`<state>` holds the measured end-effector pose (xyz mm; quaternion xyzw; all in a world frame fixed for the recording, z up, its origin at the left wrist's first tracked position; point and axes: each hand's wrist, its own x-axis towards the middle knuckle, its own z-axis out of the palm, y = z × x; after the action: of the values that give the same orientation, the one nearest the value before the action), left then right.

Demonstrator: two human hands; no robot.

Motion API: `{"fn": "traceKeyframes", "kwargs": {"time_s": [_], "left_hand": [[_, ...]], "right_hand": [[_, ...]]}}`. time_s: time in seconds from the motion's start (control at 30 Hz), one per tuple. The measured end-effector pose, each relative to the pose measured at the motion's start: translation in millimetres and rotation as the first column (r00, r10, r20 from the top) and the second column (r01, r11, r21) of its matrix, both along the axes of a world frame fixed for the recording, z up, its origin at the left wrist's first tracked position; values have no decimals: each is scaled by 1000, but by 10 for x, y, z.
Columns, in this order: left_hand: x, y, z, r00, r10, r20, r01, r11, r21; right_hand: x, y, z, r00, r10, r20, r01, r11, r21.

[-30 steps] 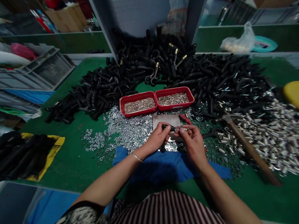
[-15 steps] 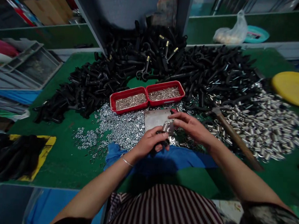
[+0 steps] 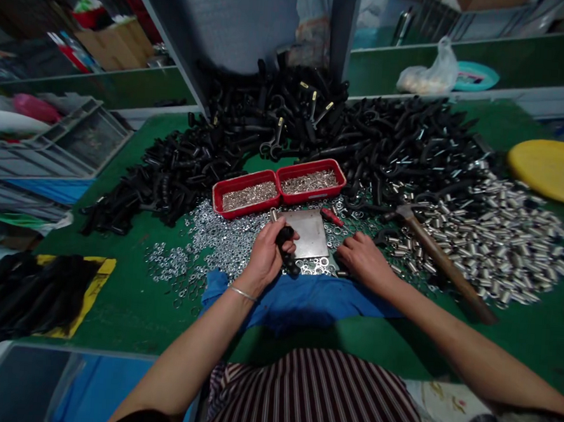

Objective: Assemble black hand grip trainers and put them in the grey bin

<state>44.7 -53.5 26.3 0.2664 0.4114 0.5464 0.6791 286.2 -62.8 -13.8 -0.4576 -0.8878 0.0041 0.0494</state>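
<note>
My left hand (image 3: pixel 266 254) is closed around a black handle piece (image 3: pixel 285 249), held beside the left edge of a small grey metal plate (image 3: pixel 309 233). My right hand (image 3: pixel 362 259) rests on the green table (image 3: pixel 128 291) just right of that plate, knuckles up and fingers curled down among the loose silver washers (image 3: pixel 227 239). Whether it holds anything is hidden. Two red trays (image 3: pixel 278 186) of small metal parts stand just beyond the plate. A blue cloth (image 3: pixel 300 301) lies under my wrists.
A big heap of black handles (image 3: pixel 287 128) fills the back of the table. Silver sleeves (image 3: pixel 500 231) lie piled at the right, with a wooden-handled hammer (image 3: pixel 436 258) across them. A yellow disc (image 3: pixel 549 169) sits at far right, grey crates (image 3: pixel 61 140) at left.
My hands, together over the plate with a part between them, have separated. The right hand dropped to the table right of the plate; the left keeps the black piece at the plate's left edge.
</note>
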Motion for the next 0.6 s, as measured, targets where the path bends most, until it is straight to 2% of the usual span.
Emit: {"fn": "traceKeyframes", "kwargs": {"time_s": [0.07,0.13,0.17,0.23,0.3,0.33,0.37,0.4,0.47,0.53,0.6], "left_hand": [[69,24,-18,999,-7,-47,9,999,37],[133,61,-38,981,-1,-193,26,992,125],[165,78,-48,954,14,-299,43,982,183],[227,103,-61,862,65,-503,98,952,291],[283,124,-68,771,123,-625,144,922,359],[306,134,-71,740,145,-657,158,912,379],[325,144,-74,715,162,-680,167,905,391],[340,153,-78,694,174,-698,174,901,398],[354,166,-89,663,190,-724,187,895,406],[355,169,-97,648,194,-737,196,892,407],[351,166,-99,644,187,-742,200,895,399]], "right_hand": [[61,86,32,987,-19,-162,10,998,-58],[92,183,94,895,-124,-429,76,989,-126],[80,229,130,794,-201,-574,112,976,-187],[-5,306,200,501,-370,-783,84,920,-382],[-153,352,247,215,-544,-811,-116,810,-574],[-236,364,257,116,-621,-775,-239,740,-629],[-316,369,257,50,-685,-726,-346,670,-656],[-385,369,250,7,-737,-676,-429,609,-667],[-478,361,221,-45,-803,-594,-540,520,-662],[-506,347,190,-68,-839,-540,-603,465,-648],[-491,331,171,-56,-858,-511,-625,429,-652]]}}
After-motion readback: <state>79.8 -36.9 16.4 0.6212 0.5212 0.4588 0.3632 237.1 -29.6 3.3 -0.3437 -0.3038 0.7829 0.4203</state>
